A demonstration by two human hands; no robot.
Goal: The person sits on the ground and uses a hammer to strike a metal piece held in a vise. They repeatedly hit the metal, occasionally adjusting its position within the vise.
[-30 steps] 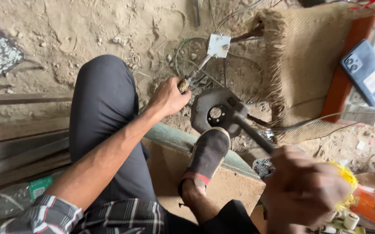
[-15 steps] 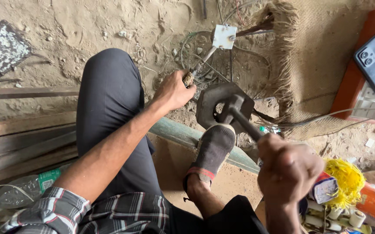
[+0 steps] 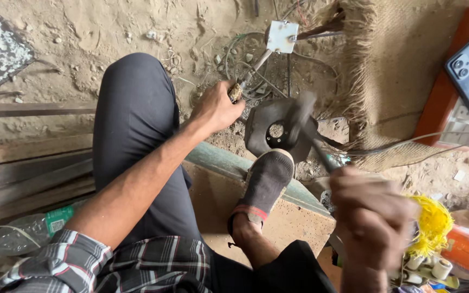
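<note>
The hammer (image 3: 306,120) is gripped in the right hand (image 3: 372,217) and has been swung down onto the metal plate (image 3: 278,130) ahead. A rod (image 3: 245,81) is held by the left hand (image 3: 215,108), just beside the plate.

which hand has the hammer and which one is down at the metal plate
The right hand grips the hammer, blurred above the dark metal plate. The left hand reaches beside the plate, holding a thin rod-like tool.
</note>
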